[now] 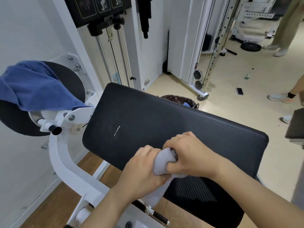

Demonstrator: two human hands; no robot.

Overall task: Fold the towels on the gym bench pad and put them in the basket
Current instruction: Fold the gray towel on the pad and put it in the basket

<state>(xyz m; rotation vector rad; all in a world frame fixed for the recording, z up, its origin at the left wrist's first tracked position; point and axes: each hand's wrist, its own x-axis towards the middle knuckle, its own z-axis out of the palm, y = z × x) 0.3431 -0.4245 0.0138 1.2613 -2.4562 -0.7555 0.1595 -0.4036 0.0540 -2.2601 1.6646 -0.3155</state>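
Towel (162, 163) gripped between left hand (144, 168) and right hand (189, 155) — perhaps touching pad (148, 120).

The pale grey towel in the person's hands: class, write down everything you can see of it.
The pale grey soft-cloth towel is bunched up, not yet folded flat. The left hand and the right hand both grip it, fingers curled round its crumpled upper part. A loose tail hangs below the hands, past the near edge of the black textured bench pad. The bunched part sits over that pad; whether it touches cannot be told.
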